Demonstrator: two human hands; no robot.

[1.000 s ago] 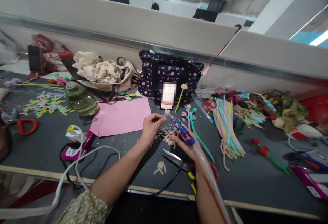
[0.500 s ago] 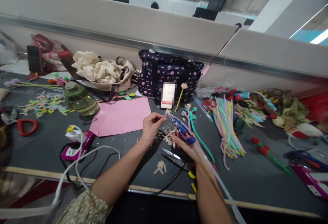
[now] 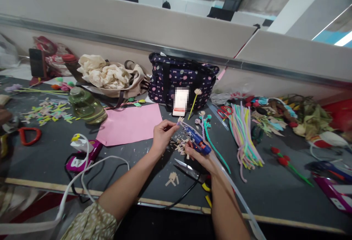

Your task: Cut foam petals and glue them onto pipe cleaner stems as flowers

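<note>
Between the fingertips of my left hand (image 3: pixel 162 136) is a small flower (image 3: pixel 180 119) with cream petals and a bit of purple at its base. My right hand (image 3: pixel 200 157) is wrapped round a blue glue gun (image 3: pixel 194 139), its nozzle close against the flower's base. A long clear glue stick (image 3: pixel 233 190) trails from the back of the gun. Under the gun lie cream offcuts (image 3: pixel 180 146). Scissors (image 3: pixel 187 168) with bare blades rest below my right hand, their handles partly hidden by my wrist.
A pink sheet (image 3: pixel 130 125) and green bottle (image 3: pixel 85 106) stand left. Right lie finished stems (image 3: pixel 210 137) and a pastel pipe cleaner bundle (image 3: pixel 243 133). A dark patterned bag (image 3: pixel 183 75) stands behind a phone (image 3: pixel 180 100). Another person's hand (image 3: pixel 4 116) shows at the left edge.
My hands, the flower and the glue gun hold almost the same position. At the left edge, the other person's hand has come into view.
</note>
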